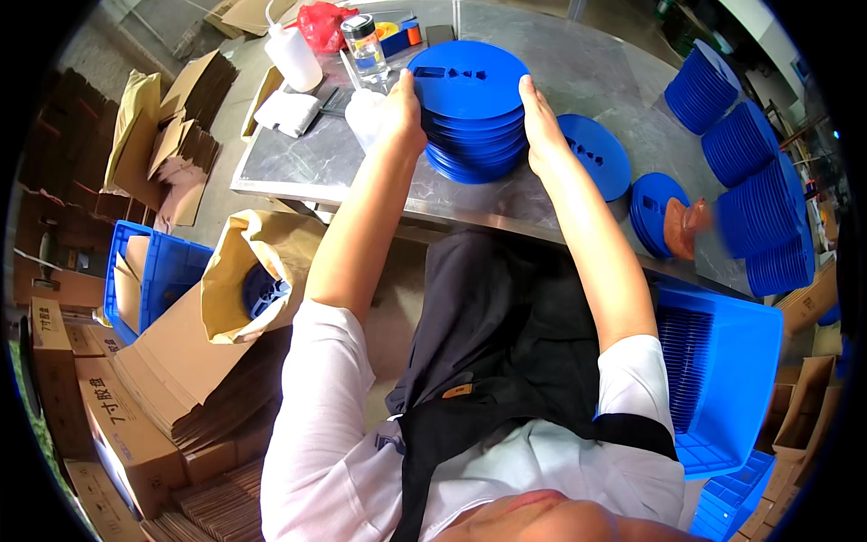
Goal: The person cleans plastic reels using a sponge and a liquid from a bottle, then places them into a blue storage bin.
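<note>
stack of blue discs: a pile of flat round plastic discs with slots cut in the top one, standing on the grey table straight ahead of the person, near its middle.
left hand: pressed flat against the left side of the pile, fingers stretched and close together, thumb up by the top rim; it looks like a bracing grip to keep the edges in line.
right hand: mirrors it on the right side, palm in, fingers straight along the disc edges; the pile is squeezed between both palms.
single disc: lies flat just beside the right wrist, apart from the pile.
leaning rows of discs: stand on edge along the table's right end, kept within reach.
blue crate: by the person's right hip, ribbed wall showing.
paper bag: open by the left knee, a blue disc inside.
squeeze bottle: at the far left of the table, clear of the hands.
</note>
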Available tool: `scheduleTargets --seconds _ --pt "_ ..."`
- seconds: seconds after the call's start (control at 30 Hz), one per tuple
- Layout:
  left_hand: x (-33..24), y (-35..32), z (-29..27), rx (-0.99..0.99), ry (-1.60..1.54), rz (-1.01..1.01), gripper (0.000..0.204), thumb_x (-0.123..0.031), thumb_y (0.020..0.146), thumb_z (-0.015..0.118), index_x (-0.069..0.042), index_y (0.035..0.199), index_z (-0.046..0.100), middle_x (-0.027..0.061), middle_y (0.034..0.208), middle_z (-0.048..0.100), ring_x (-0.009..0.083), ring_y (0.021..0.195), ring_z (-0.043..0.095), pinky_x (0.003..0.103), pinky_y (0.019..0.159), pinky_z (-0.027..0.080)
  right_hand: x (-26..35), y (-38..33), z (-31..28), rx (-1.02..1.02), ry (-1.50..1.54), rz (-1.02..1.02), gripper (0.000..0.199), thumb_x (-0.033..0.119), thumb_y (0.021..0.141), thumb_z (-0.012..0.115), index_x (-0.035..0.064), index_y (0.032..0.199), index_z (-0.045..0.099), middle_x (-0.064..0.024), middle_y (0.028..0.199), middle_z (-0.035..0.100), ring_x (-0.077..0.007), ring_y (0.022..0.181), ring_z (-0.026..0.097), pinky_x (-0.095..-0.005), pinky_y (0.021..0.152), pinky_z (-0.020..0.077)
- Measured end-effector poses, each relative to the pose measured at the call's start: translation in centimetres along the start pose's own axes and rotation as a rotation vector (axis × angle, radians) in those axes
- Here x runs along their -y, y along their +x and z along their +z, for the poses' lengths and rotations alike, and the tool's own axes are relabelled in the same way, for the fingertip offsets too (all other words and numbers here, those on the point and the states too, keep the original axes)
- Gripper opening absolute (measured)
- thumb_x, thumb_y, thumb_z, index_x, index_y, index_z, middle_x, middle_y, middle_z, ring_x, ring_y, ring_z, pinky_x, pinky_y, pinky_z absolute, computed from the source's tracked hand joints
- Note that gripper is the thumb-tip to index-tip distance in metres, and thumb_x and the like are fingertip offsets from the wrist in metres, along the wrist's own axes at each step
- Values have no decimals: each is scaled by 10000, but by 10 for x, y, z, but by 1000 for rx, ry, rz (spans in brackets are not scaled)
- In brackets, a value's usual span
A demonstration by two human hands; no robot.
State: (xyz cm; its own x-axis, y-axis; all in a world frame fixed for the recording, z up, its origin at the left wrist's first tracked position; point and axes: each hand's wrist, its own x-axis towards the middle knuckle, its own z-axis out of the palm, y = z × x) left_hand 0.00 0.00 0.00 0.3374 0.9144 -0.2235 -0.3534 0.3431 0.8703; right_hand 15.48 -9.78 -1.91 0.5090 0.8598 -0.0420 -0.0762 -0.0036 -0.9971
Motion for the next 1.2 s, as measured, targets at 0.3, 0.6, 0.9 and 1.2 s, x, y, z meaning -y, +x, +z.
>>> scheduleTargets --seconds 0.3,0.6,0.9,1.2 --pt "-7 -7 5 -55 57 23 548 -446 958 378 -57 1344 399 134 1347 449 273 1239 416 410 1011 337 4 -7 10 -68 51 -37 829 619 885 393 -21 1391 247 -215 1430 300 -301 1333 282 -426 1084 234" --pt "-12 -80 -10 118 12 450 520 -422 960 401 -66 1340 411 109 1341 444 226 1219 420 364 1039 308 38 -98 20 -70 167 -385 646 446 974 360 -12 1407 220 -189 1428 292 -271 1308 303 -386 1081 233" --pt "111 -244 -108 -119 -285 198 552 -449 965 358 -69 1365 355 115 1356 414 247 1230 415 416 1050 333 -74 -252 29 33 146 -198 580 343 1002 276 -7 1446 142 -148 1495 192 -252 1370 219 -365 1114 169" --pt "130 -224 -120 -175 -237 49 474 -388 956 416 -95 1329 413 81 1321 461 225 1215 433 397 1051 332 -138 -249 13 23 -133 -48 576 354 1004 264 0 1445 158 -172 1502 174 -311 1391 160 -394 1124 144"
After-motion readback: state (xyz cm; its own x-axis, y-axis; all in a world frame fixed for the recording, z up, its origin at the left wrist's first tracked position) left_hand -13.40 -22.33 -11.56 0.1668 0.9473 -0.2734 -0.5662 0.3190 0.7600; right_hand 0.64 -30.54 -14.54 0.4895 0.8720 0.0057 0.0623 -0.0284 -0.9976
